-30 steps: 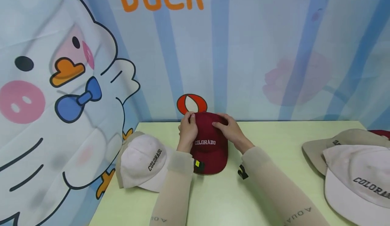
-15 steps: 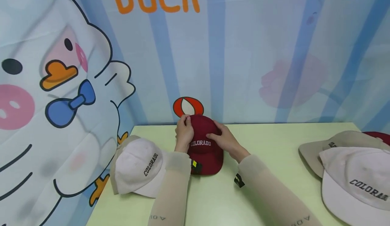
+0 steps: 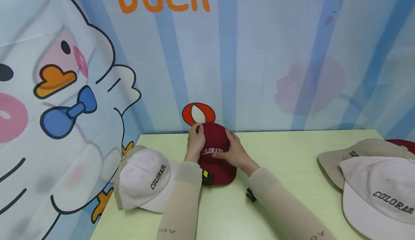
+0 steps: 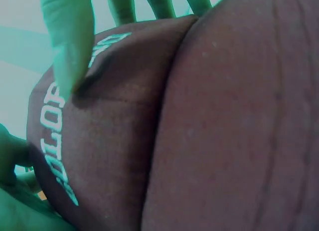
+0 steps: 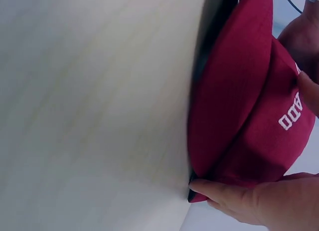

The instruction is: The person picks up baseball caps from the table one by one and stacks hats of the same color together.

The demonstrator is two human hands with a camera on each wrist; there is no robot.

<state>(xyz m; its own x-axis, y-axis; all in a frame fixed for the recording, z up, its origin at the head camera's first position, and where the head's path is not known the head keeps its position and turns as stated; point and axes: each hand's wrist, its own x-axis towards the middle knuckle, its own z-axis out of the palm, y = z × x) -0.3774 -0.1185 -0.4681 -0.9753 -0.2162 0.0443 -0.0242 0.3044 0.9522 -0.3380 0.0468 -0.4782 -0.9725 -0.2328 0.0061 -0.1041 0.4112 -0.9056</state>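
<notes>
Head view looks forward and down from above; both wrist views share the red cap close-up.

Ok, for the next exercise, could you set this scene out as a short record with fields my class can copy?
Held item: dark red cap with white COLORADO lettering, brim toward the person
Left hand: grips the cap's left side
Right hand: grips the right side, thumb at the lettering
Left group: white cap partly covering a beige cap
Right group: off-white cap, tan cap, partly hidden maroon cap
Surface: pale yellow-green table
Backdrop: blue, printed with a cartoon bird
</notes>
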